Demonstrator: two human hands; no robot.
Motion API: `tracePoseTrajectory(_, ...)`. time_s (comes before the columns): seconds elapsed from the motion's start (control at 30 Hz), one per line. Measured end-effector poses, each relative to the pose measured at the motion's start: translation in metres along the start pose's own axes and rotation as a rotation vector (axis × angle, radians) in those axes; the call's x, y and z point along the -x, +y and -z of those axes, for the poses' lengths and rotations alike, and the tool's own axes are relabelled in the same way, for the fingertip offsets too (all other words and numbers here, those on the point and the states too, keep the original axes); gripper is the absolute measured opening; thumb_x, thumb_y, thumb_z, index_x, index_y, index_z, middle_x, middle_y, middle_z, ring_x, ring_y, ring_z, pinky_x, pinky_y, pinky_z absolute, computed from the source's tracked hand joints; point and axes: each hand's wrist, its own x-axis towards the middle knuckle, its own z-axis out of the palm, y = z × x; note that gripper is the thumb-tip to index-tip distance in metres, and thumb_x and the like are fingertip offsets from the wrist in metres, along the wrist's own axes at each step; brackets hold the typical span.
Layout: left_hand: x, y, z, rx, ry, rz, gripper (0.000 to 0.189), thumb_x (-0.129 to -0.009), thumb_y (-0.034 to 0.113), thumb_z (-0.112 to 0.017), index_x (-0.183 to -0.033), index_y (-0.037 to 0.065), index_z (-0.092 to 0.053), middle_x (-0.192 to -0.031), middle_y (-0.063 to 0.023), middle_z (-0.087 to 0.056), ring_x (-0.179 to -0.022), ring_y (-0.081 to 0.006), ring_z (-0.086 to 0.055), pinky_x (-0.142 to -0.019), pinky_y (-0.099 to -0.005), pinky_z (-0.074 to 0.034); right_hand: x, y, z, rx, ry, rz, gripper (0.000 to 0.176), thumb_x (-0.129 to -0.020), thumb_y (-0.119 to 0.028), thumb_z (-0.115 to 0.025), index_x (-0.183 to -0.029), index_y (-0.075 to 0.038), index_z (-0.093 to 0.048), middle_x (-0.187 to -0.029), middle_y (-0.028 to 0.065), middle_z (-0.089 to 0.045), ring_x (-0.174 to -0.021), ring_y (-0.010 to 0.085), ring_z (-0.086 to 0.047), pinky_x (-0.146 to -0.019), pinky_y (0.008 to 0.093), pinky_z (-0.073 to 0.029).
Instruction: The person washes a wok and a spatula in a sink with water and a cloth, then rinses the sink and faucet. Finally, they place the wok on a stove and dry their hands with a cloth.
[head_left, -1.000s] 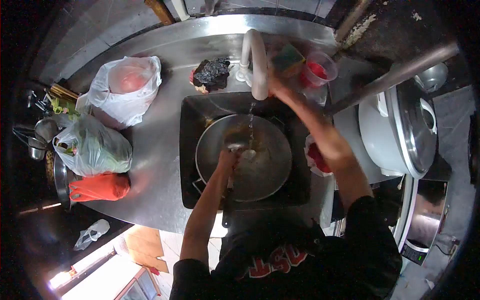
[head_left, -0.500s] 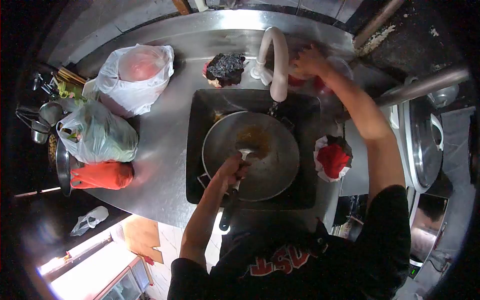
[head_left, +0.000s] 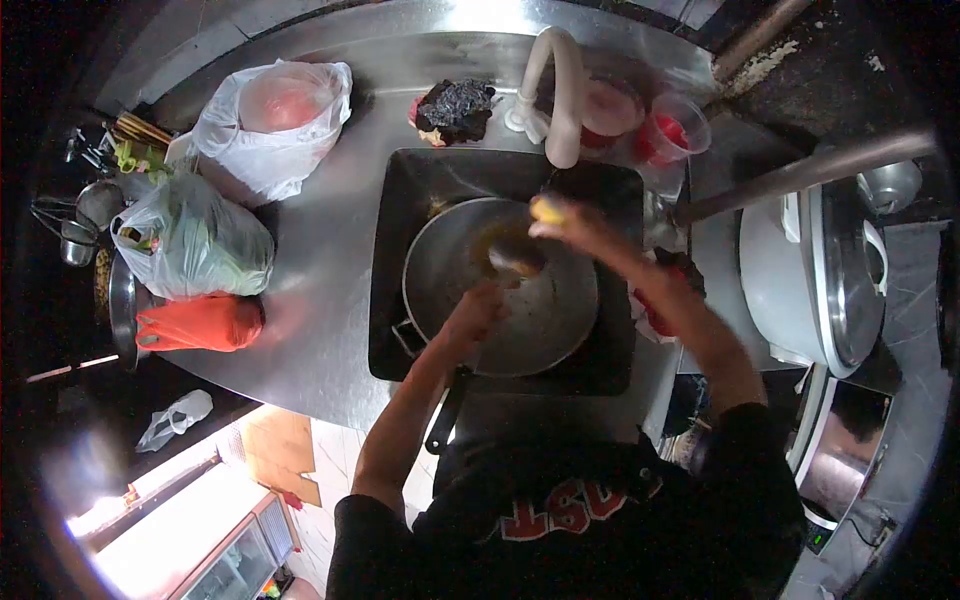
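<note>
A large wok [head_left: 550, 320] sits in the dark sink [head_left: 420, 172], with brownish residue near its middle. My left hand [head_left: 478, 312] is closed around the handle of a metal ladle or spatula, whose shiny head [head_left: 517, 257] is raised over the wok. Over the wok's upper right rim, my right hand [head_left: 572, 228] grips a small yellow object [head_left: 547, 209], probably a sponge, blurred by motion. The pale faucet [head_left: 565, 100] arches above the sink, just behind my right hand.
Red-tinted plastic containers [head_left: 672, 130] stand right of the faucet. A crumpled black bag [head_left: 455, 112] lies behind the sink. Plastic bags [head_left: 200, 245] and a red bag [head_left: 205, 324] are at left. A white lidded pot [head_left: 785, 270] and a metal pipe [head_left: 800, 180] are at right.
My right hand has come from behind the faucet to above the wok, now holding the yellow object. My left hand has lifted the utensil's head. The view has shifted slightly.
</note>
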Motion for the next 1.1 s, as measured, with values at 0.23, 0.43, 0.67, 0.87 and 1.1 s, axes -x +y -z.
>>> tracePoseTrajectory(0.23, -0.015, -0.023, -0.001, -0.186, -0.001, -0.011, 0.023, -0.085, 0.017, -0.042, -0.103, 0.011, -0.055, -0.056, 0.0035, -0.042, -0.045, -0.0063, -0.038, -0.038, -0.0226, -0.029, 0.037, -0.034, -0.073, 0.365, 0.164, 0.347, 0.036, -0.076, -0.025, -0.056, -0.109, -0.011, -0.055, -0.103, 0.0090, -0.057, -0.090, 0.0271, -0.057, -0.082, 0.0320, -0.044)
tracePoseTrajectory(0.43, -0.018, -0.024, -0.009, -0.351, 0.022, -0.118, 0.026, -0.086, 0.020, -0.041, -0.103, 0.006, -0.056, -0.062, -0.0033, -0.051, -0.050, -0.0104, -0.045, -0.046, -0.0269, -0.038, 0.026, -0.036, -0.078, 0.145, 0.223, 0.344, 0.026, -0.077, -0.022, -0.056, -0.098, -0.008, -0.061, -0.102, 0.0119, -0.058, -0.094, 0.0266, -0.055, -0.082, 0.0323, -0.043)
tracePoseTrajectory(0.67, -0.013, -0.041, -0.016, -0.697, 0.072, -0.325, 0.026, -0.087, 0.019, -0.040, -0.101, 0.004, -0.056, -0.068, -0.0087, -0.058, -0.064, -0.0141, -0.058, -0.060, -0.0271, -0.045, 0.002, -0.040, -0.034, -0.453, -0.068, -0.574, 0.028, -0.076, -0.035, -0.060, -0.084, -0.009, -0.064, -0.081, 0.0115, -0.063, -0.073, 0.0276, -0.060, -0.069, 0.0351, -0.046)
tracePoseTrajectory(0.87, 0.033, -0.010, 0.022, -0.338, -0.501, 0.081, 0.031, -0.086, 0.021, -0.047, -0.110, 0.003, -0.049, -0.097, -0.0128, -0.058, -0.090, -0.0193, -0.057, -0.078, -0.0309, -0.045, -0.029, 0.106, -0.063, -0.121, 0.044, -0.510, 0.028, -0.082, -0.031, -0.051, -0.080, -0.005, -0.059, -0.071, 0.0072, -0.061, -0.064, 0.0130, -0.057, -0.059, 0.0275, -0.043)
tracePoseTrajectory(1.1, 0.044, -0.060, 0.017, -0.667, -0.033, -0.353, 0.034, -0.079, 0.018, -0.056, -0.108, 0.001, -0.049, -0.098, -0.0161, -0.058, -0.093, -0.0259, -0.056, -0.079, -0.0345, -0.044, -0.006, 0.036, -0.056, -0.027, 0.328, -0.064, 0.014, -0.077, -0.021, -0.053, -0.082, -0.010, -0.060, -0.087, 0.0126, -0.059, -0.074, 0.0301, -0.058, -0.064, 0.0382, -0.045)
